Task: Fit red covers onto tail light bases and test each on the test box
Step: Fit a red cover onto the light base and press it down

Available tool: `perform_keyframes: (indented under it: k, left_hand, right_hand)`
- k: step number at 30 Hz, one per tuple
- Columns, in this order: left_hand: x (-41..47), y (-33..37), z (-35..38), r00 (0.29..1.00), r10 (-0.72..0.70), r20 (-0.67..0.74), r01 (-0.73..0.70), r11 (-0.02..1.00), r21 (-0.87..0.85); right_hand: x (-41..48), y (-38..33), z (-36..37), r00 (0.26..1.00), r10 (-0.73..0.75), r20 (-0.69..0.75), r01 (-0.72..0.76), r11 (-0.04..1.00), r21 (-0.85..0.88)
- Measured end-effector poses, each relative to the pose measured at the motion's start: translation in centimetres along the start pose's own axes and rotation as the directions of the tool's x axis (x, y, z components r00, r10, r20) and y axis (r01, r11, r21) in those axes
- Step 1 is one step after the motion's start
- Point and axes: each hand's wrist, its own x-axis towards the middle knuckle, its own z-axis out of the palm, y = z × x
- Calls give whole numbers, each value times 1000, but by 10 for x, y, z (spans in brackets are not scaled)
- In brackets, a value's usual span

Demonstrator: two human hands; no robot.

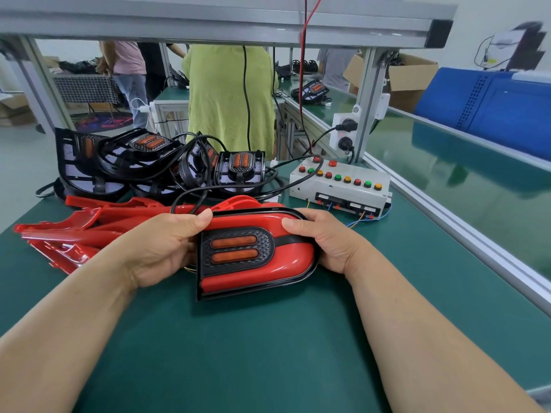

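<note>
A tail light with its red cover on a black base lies between my hands at the middle of the green table. My left hand grips its left edge, thumb on the top rim. My right hand holds its rounded right end, thumb pressed on the red cover. Its black cable loops back toward the pile. Loose red covers lie at the left. Several black bases with orange lenses are heaped behind them. The white test box with coloured buttons stands at the back right.
An aluminium frame post with a power socket rises behind the test box. A rail edges the table on the right, beyond it a conveyor and blue crate. A person in a green shirt stands behind the bench.
</note>
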Motion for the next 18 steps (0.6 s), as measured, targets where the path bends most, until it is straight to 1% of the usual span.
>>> perform_keyframes:
  k: [5, 9, 11, 14, 16, 18]
  left_hand:
    - [0, 4, 8, 998, 21, -62, -26, 997, -77]
    - [0, 3, 14, 984, 61, -165, -64, 998, -15]
    - [2, 1, 16, 983, 63, -173, -65, 998, -7]
    - [2, -2, 19, 991, 43, -130, -48, 998, -34]
    - [2, -3, 19, 998, 25, -58, -28, 997, -69]
    - [3, -2, 18, 1000, 6, 15, -4, 990, -140]
  right_hand:
    - [0, -2, 2, 1000, -21, 9, 21, 999, -26]
    - [-1, -5, 4, 999, -43, 3, 43, 998, -42]
    - [-1, -4, 5, 999, -48, -17, 47, 998, -52]
    - [-1, -2, 7, 997, -42, -62, 38, 998, -55]
    - [-2, -2, 6, 997, -31, -64, 27, 998, -58]
    - [-2, -2, 6, 999, -27, -40, 25, 998, -54]
